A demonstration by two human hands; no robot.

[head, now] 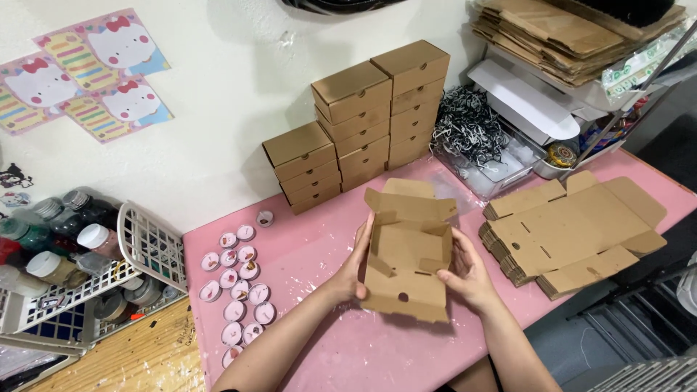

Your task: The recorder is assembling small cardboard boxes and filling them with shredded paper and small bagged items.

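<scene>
A half-folded brown cardboard box (406, 250) is held above the pink table (305, 254), its side flaps raised and its lid panel pointing away from me. My left hand (353, 267) grips the box's left wall, fingers along the edge. My right hand (467, 274) holds the right wall, thumb inside the box. A stack of flat unfolded box blanks (573, 229) lies to the right of my hands. Three stacks of finished closed boxes (359, 123) stand against the white wall behind.
Several small round tins with pink tops (238, 287) lie in rows at the table's left. A white wire basket (149, 247) with paint bottles sits further left. A clear tub of black and white shredded paper (472, 134) and a shelf of flat cardboard (573, 36) stand back right.
</scene>
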